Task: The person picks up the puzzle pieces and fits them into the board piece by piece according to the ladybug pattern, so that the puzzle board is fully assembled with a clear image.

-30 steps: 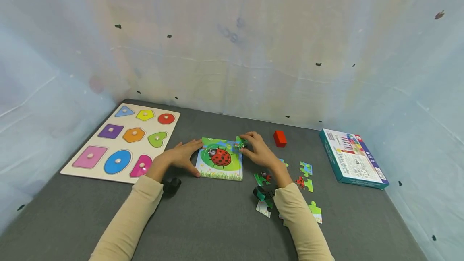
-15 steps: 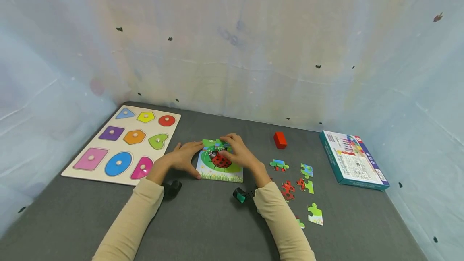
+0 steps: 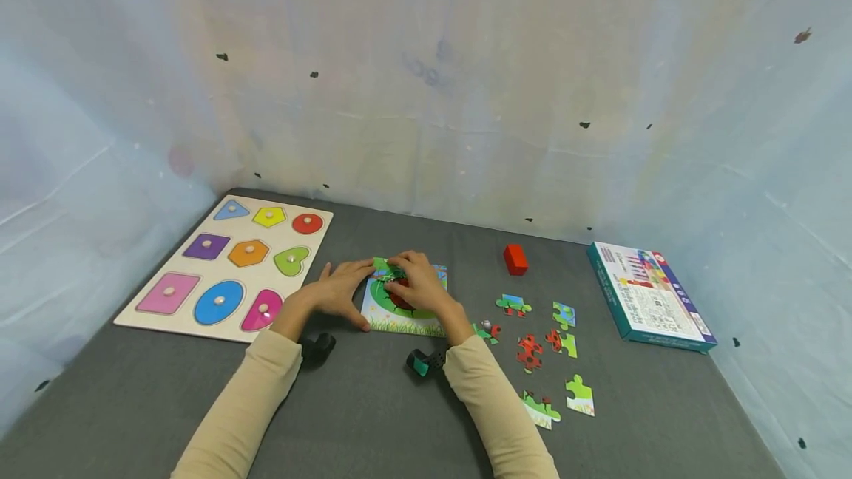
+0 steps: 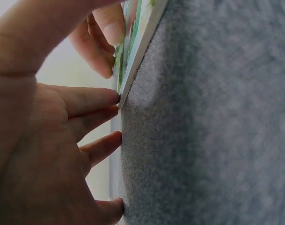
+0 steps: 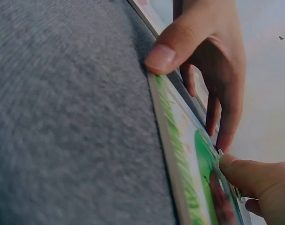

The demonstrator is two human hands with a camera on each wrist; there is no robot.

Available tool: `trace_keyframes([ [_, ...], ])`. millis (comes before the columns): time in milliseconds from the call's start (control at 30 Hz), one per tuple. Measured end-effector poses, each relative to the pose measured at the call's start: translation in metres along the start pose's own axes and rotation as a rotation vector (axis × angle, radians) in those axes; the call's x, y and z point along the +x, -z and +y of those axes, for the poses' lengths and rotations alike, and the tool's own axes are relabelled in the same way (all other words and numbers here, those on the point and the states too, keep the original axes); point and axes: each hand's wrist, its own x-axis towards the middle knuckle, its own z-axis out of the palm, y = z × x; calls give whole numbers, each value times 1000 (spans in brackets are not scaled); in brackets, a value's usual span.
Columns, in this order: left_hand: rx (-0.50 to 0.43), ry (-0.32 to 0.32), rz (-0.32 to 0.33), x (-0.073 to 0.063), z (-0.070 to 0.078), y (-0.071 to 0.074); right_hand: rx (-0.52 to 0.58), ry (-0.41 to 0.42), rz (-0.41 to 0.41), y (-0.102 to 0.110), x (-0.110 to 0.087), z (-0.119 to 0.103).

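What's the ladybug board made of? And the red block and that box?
The ladybug board looks like wood or thick cardboard: plain pale edge, printed top. The red block could be painted wood or plastic; its even color can't settle it. The box seems to be smooth cardboard: flat sides, printed top.

Right hand (image 3: pixel 421 285) farther left

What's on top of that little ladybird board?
The right hand holds a green puzzle piece over the far left part of the ladybird board; whether the piece touches it is unclear. The hand covers part of the printed ladybird.
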Motion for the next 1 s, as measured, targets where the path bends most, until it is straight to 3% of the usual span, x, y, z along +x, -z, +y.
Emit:
trace_keyframes([
  [633,-9,-22,-23,0,1,-1,59,-11,71,-10,-2,0],
  [800,7,-20,12,2,7,-2,73,-22,86,-12,-3,3],
  [1000,-31,-142,79,9,13,-10,70,-27,92,-14,-2,2],
])
